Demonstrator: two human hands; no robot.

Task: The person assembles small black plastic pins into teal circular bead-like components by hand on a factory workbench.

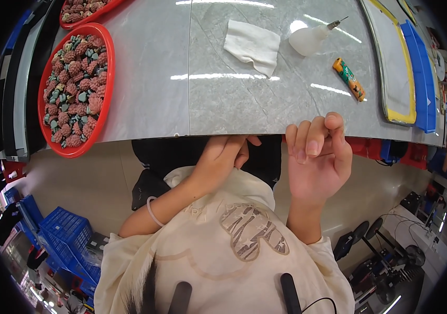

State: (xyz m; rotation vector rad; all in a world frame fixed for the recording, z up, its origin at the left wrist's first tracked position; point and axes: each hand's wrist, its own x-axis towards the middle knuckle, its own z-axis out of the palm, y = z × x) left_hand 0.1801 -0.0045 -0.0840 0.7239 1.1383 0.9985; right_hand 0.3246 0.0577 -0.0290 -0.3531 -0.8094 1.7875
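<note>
Green-and-orange cylinder (349,79) lies aslant on the table (150,57), just beyond the right hand (315,162) and a little to its right, apart from the fingers. Largest is that grey, marble-veined table itself, its near edge running past both hands. Well to the left of the left hand (226,149) and nearer the body, blue plastic crates (69,230) stand below table height. Also to the left of that hand, but up on the table, a red oval tray (110,78) reaches over the near edge, filled with knobbly pink pieces (73,68) mixed with grey-green bits; a second red tray (98,14) of similar pieces sits farther ahead, partly out of view. Beyond the right hand and to its right lies a white panel (396,68) with a yellow border, a long blue tray (426,104) along its outer side. Ahead of the left hand and slightly to its right, a white cloth (253,46) is spread, creased at one corner. As for the hands, the right is raised, palm up, fingers curled, with a narrow gap at thumb and forefinger; whether it pinches anything tiny cannot be told. The left rests low over the lap, partly hidden by the table edge, so its grip cannot be told. Ahead of the right hand, past the cylinder, a translucent white squeeze bottle (306,41) points its thin metal tip away to the right. Smallest is the cylinder's colourful print, too fine to read.
</note>
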